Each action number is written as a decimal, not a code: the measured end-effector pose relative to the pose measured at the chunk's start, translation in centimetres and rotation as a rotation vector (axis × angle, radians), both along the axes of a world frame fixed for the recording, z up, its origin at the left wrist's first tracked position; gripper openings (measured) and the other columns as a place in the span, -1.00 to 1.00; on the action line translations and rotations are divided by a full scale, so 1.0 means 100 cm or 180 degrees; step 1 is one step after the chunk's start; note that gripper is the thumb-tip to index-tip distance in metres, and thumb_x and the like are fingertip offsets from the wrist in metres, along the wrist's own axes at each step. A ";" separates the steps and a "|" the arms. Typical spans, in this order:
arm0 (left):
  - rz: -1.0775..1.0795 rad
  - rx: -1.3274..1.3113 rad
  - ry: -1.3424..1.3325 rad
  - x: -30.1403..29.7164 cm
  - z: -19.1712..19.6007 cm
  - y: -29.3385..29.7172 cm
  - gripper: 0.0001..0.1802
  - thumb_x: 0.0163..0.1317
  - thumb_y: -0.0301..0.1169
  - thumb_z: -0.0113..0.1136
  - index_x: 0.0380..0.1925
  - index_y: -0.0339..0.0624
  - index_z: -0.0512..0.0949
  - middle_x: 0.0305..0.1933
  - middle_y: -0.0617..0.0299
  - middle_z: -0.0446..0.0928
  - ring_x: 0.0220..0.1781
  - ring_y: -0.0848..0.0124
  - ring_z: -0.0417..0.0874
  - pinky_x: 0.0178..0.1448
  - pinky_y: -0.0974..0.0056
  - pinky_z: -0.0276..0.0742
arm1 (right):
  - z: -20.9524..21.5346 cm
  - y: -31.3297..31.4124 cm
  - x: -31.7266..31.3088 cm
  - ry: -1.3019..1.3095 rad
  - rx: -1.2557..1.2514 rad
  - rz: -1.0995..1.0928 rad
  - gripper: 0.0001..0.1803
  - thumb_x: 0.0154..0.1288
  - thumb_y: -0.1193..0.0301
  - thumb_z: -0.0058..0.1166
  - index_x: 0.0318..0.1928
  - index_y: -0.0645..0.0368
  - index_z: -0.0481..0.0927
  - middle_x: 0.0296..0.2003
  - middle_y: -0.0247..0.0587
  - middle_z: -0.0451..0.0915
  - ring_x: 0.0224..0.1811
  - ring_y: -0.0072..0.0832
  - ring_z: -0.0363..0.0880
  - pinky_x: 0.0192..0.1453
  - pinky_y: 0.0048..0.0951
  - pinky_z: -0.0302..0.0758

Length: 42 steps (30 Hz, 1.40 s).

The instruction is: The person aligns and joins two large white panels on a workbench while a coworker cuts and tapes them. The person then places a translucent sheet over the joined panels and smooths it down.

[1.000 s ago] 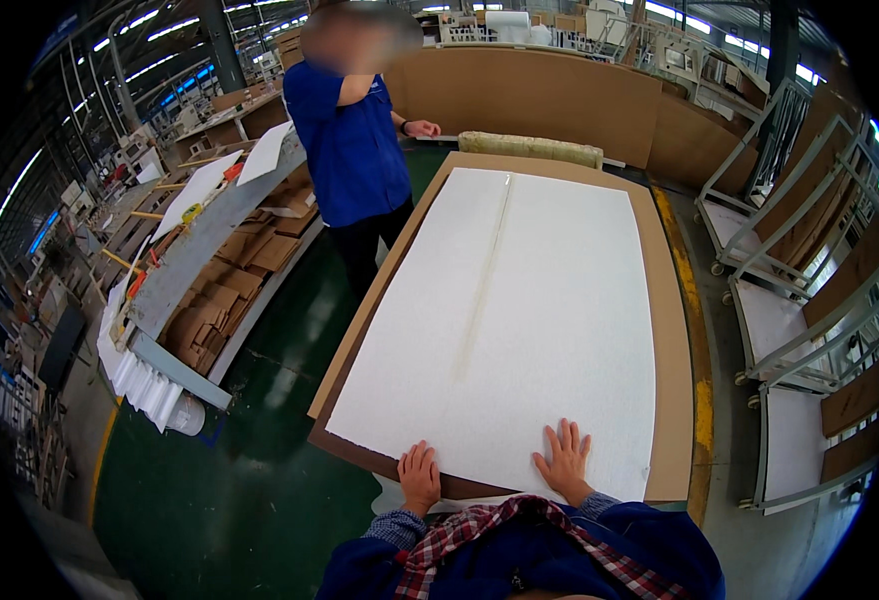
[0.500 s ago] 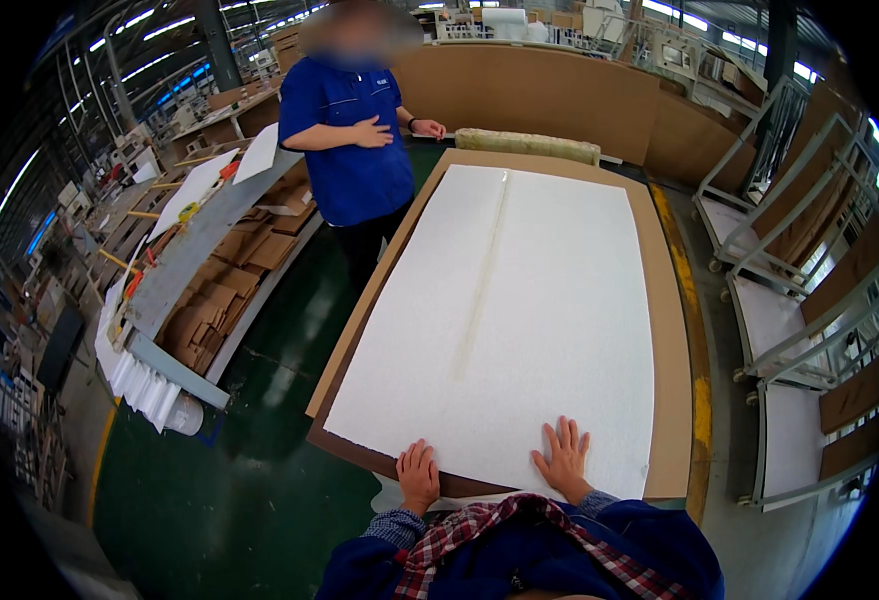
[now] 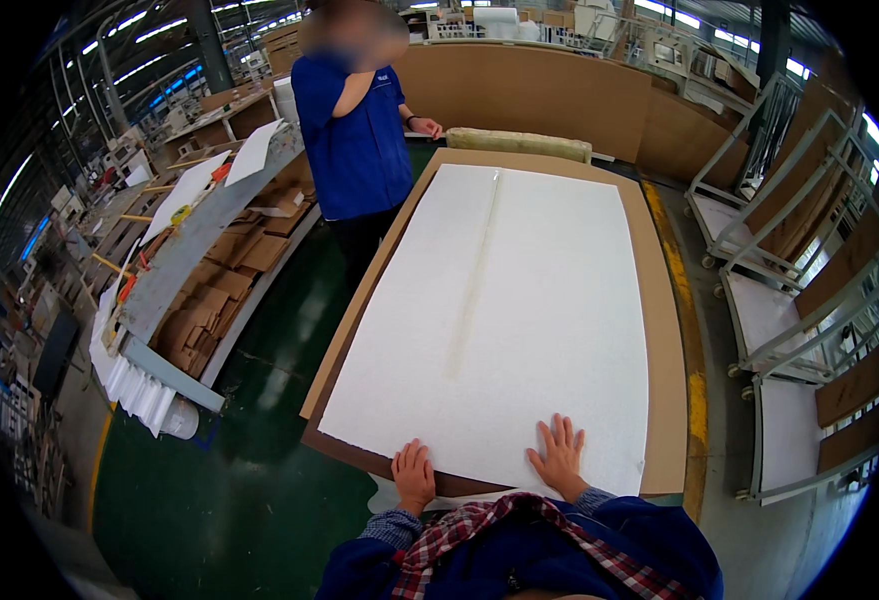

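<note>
- The brown board (image 3: 671,330) fills the middle of the view, running from 6 o'clock up toward 12; its bare rim shows along the right and near edges.
- The white foam sheet (image 3: 519,310) lies flat on that board, with a faint crease running lengthwise down it. Its near edge sits at 6 o'clock, under both hands.
- A co-worker in a blue shirt (image 3: 354,130) stands at 11 o'clock, beside the board's far left corner, not touching the sheet.
- The cluttered bench (image 3: 199,240) with cardboard pieces runs along 9 to 10 o'clock.
- The right hand (image 3: 559,455) rests palm-down, fingers spread wide, flat on the sheet's near edge; it grasps nothing.
- The left hand (image 3: 414,475) lies at the near corner, fingers loosely extended over the sheet's edge, pressing rather than gripping.
- Risk, as I judge it: with pressure only at one end, the light sheet could slide askew or crack along the crease.
</note>
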<state>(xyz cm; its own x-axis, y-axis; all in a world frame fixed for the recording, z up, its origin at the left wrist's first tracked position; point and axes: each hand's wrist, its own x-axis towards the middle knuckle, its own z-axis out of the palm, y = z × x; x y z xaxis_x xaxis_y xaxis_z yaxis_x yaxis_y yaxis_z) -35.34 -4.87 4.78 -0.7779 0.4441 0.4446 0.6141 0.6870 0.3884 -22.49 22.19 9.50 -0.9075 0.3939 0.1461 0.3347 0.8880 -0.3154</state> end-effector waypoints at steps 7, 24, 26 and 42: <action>-0.0038 0.0021 -0.0005 0.000 0.002 0.001 -0.66 0.15 -0.35 -0.09 -0.06 -0.18 0.41 0.15 0.06 0.30 0.18 0.11 0.27 0.25 0.01 0.05 | -0.003 0.001 0.001 -0.0003 0.0059 0.0000 -0.32 0.12 0.01 -0.06 0.20 0.06 0.23 0.27 0.09 -0.02 0.34 0.01 -0.16 0.25 0.27 -0.28; -0.0067 -0.0036 -0.0016 -0.001 0.000 0.000 -0.64 0.19 -0.34 -0.13 -0.04 -0.21 0.40 0.18 0.05 0.28 0.20 0.11 0.25 0.26 0.02 0.03 | -0.002 0.001 0.000 -0.0093 0.0127 -0.0022 -0.32 0.13 0.00 -0.08 0.21 0.04 0.20 0.28 0.06 -0.03 0.34 -0.01 -0.16 0.25 0.27 -0.26; -0.0066 -0.0053 -0.0016 -0.001 0.000 0.000 -0.64 0.19 -0.34 -0.13 -0.04 -0.21 0.40 0.18 0.05 0.28 0.20 0.11 0.25 0.26 0.02 0.03 | -0.002 0.001 0.000 -0.0110 0.0126 -0.0022 -0.32 0.14 0.00 -0.08 0.21 0.04 0.20 0.28 0.07 -0.03 0.34 -0.01 -0.17 0.24 0.27 -0.26; -0.0102 0.0013 0.0098 0.001 0.005 0.000 -0.65 0.18 -0.38 -0.13 -0.04 -0.24 0.39 0.16 0.02 0.30 0.19 0.10 0.27 0.25 0.02 0.05 | -0.001 0.000 0.001 -0.0042 0.0065 -0.0030 -0.35 0.13 0.05 -0.05 0.20 0.06 0.23 0.29 0.05 -0.05 0.35 -0.03 -0.20 0.27 0.21 -0.32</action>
<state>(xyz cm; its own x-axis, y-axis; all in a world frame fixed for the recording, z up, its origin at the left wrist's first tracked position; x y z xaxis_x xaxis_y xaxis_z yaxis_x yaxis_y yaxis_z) -35.28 -4.85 5.23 -0.7492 0.4667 0.4700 0.6476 0.6651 0.3718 -22.41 22.16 9.36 -0.9056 0.3995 0.1422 0.3471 0.8910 -0.2928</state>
